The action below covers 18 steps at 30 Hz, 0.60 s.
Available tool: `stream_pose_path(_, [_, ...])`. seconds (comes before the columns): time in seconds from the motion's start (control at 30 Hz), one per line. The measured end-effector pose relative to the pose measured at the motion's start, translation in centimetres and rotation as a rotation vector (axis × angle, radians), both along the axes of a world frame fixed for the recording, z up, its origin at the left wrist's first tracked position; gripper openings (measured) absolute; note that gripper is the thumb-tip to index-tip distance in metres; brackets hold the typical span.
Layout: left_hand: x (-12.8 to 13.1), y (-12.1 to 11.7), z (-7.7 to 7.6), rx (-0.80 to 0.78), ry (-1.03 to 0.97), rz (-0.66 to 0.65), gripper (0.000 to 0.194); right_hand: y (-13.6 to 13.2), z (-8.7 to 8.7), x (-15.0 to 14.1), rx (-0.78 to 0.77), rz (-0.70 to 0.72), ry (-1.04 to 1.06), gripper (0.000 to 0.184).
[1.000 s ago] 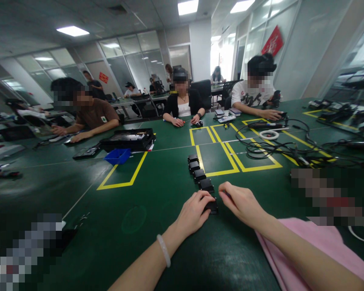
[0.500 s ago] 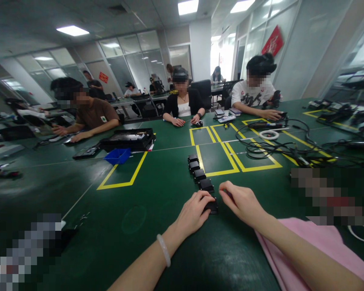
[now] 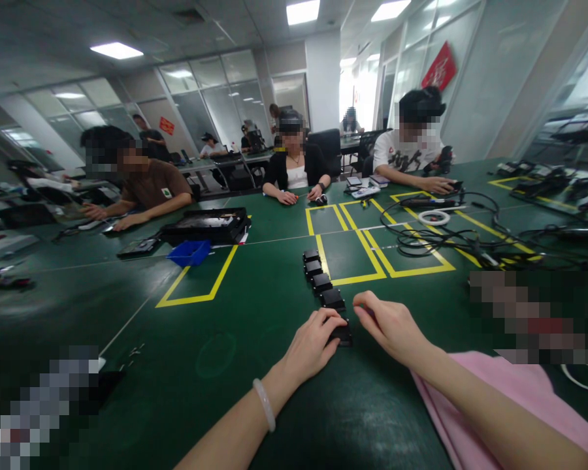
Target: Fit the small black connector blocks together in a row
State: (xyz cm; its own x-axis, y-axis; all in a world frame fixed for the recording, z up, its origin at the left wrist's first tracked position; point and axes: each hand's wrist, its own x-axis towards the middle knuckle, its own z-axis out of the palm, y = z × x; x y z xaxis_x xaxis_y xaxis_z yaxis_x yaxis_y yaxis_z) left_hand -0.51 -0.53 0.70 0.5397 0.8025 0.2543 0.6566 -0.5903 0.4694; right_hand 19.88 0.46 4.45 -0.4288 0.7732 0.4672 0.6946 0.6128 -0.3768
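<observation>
Small black box-shaped parts (image 3: 321,282) run in a slightly slanting row along the green table. The one nearest me, a black box-shaped part (image 3: 344,335), lies flat under my left hand (image 3: 310,341). My left fingers rest over its top and the thumb is at its near side, so it is partly hidden. Just to the right of it, my right hand (image 3: 391,326) is raised a little with thumb and fingers curled together. Whatever that pinch holds, if anything, is hidden.
Yellow tape rectangles (image 3: 362,281) mark the green table (image 3: 264,391). A blue bin (image 3: 189,253) and a black tray (image 3: 203,225) stand at left. Black cables (image 3: 421,243) lie at right, pink cloth (image 3: 509,398) under my right forearm. Several people sit opposite.
</observation>
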Motion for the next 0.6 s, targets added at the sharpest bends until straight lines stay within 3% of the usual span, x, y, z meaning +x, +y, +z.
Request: stream_pose_path(0.6, [-0.22, 0.19, 0.21, 0.008, 0.018, -0.007, 0.038, 0.08, 0.05, -0.02, -0.028, -0.031, -0.006, 0.01])
